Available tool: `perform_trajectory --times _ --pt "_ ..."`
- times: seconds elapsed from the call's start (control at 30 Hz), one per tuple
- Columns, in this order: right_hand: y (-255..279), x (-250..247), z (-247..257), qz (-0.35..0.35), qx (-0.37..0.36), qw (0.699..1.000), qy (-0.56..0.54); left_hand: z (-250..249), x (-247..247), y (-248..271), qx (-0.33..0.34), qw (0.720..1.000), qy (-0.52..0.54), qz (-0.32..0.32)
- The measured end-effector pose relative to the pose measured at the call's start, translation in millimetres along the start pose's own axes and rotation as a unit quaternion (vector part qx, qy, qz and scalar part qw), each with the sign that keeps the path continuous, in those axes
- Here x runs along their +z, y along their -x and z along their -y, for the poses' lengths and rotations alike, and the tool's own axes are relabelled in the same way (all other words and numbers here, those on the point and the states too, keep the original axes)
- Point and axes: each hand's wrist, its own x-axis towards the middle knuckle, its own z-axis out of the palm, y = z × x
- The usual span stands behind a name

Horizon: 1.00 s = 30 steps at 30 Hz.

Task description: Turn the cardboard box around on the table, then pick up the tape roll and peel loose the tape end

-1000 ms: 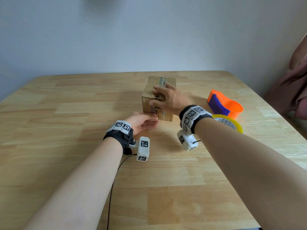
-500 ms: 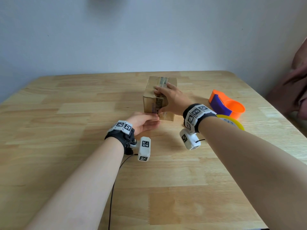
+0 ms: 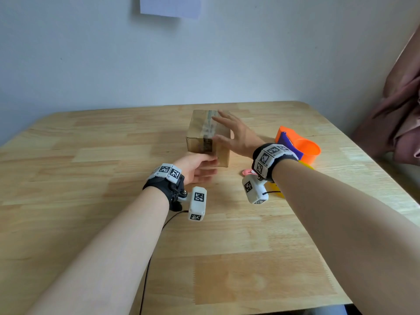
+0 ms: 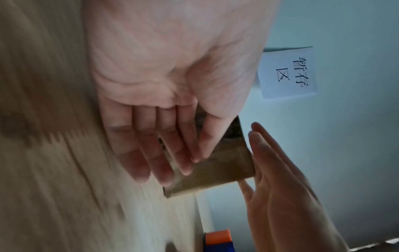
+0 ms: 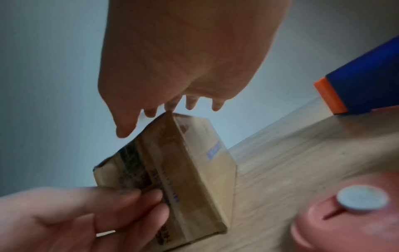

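A plain room set up as a packing spot. A wooden table (image 3: 91, 201) stands against a bare wall (image 3: 91, 53), with a taped box (image 3: 200, 130), a tape dispenser (image 3: 297, 146) and a paper sign (image 4: 288, 73) in Chinese characters.

Orange tape dispenser (image 3: 300, 148), wall note (image 3: 170, 5), wooden table (image 3: 91, 201).

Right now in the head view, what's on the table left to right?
Left hand → cardboard box → right hand → orange tape dispenser. The yellow and pink items under the right wrist are mostly hidden, so left out.
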Motion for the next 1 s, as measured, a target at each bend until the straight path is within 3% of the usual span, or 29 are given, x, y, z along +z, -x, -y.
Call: perform_trajectory --times 0.13,0.4,0.47,0.53,0.6,0.7,0.83,1.0 --pt "22.4 -18.6 -22.4 -0.052 0.044 0.997 0.029 -10.3 29.9 7.6 0.002 1.0 -0.014 0.011" --pt "61.3 -46.2 -45.6 -0.043 0.178 0.981 0.065 -15.7 69.6 8.7 0.002 0.999 -0.019 0.027" --pt "63.9 -53.9 -49.7 0.008 0.241 0.963 0.117 -15.8 74.7 7.0 0.003 1.0 -0.019 0.025" --pt "68.1 -57.3 -50.1 0.123 0.304 0.926 0.186 -14.7 78.9 5.8 0.004 0.999 -0.023 0.021" --pt "72.1 -57.5 -48.5 0.208 0.315 0.903 0.205 -13.6 82.2 7.6 0.004 0.999 -0.029 0.021" --pt "83.9 -59.1 -39.7 0.241 0.312 0.901 0.184 -11.6 85.8 13.4 0.005 0.999 -0.03 0.024" --pt "98.7 -63.3 -29.8 0.194 0.31 0.917 0.162 -8.2 87.4 27.3 0.0 0.999 -0.029 0.036" --pt "91.0 -75.0 9.3 0.048 0.286 0.957 -0.024 -9.3 85.7 49.6 0.022 0.994 -0.053 0.096"
